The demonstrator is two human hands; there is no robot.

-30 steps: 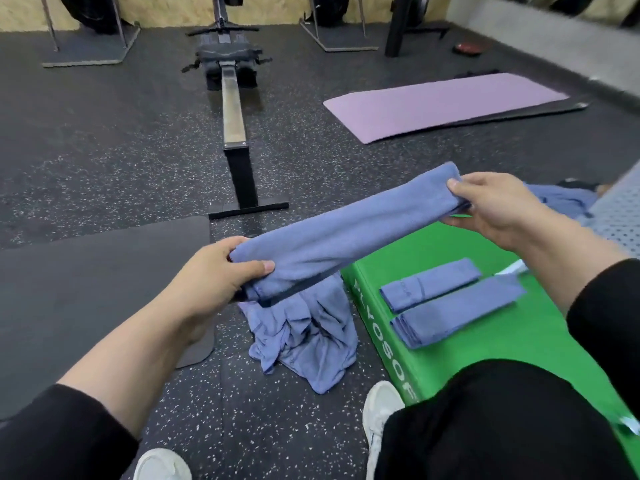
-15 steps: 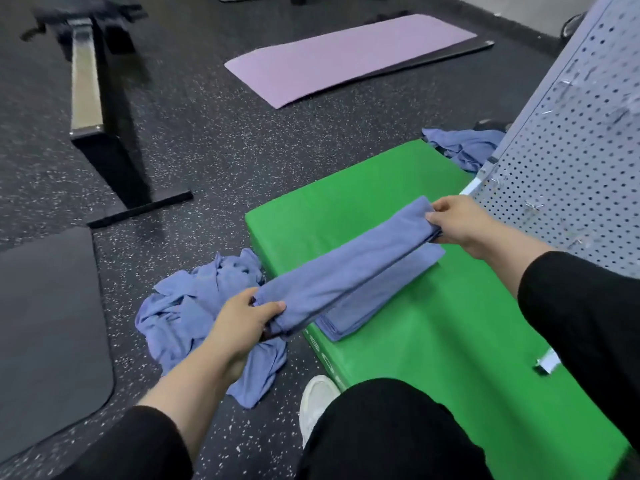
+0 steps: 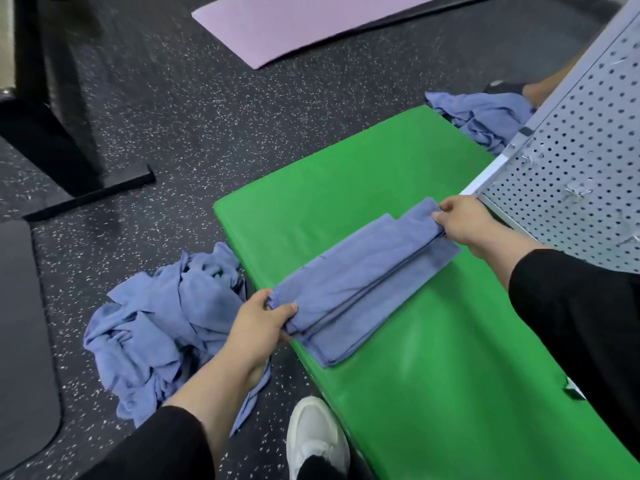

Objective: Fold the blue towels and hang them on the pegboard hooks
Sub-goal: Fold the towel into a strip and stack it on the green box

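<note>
A folded blue towel (image 3: 349, 275) lies stretched across the green padded box (image 3: 433, 375), on top of other folded blue towels (image 3: 353, 334). My left hand (image 3: 258, 327) pinches its near-left end. My right hand (image 3: 464, 225) pinches its far-right end, close to the grey pegboard (image 3: 568, 174). A heap of unfolded blue towels (image 3: 156, 323) sits on the floor left of the box. Another crumpled blue towel (image 3: 481, 112) lies behind the box by the pegboard's foot.
A purple mat (image 3: 294, 26) lies on the speckled floor at the back. A black machine base (image 3: 69, 143) stands at the left, a dark mat (image 3: 24, 323) beside it. My white shoe (image 3: 315, 441) is by the box. Someone's foot (image 3: 509, 88) shows behind the pegboard.
Both hands have brought the folded towel down from mid-air onto the stack on the green box. The view has turned right and down toward the pegboard.
</note>
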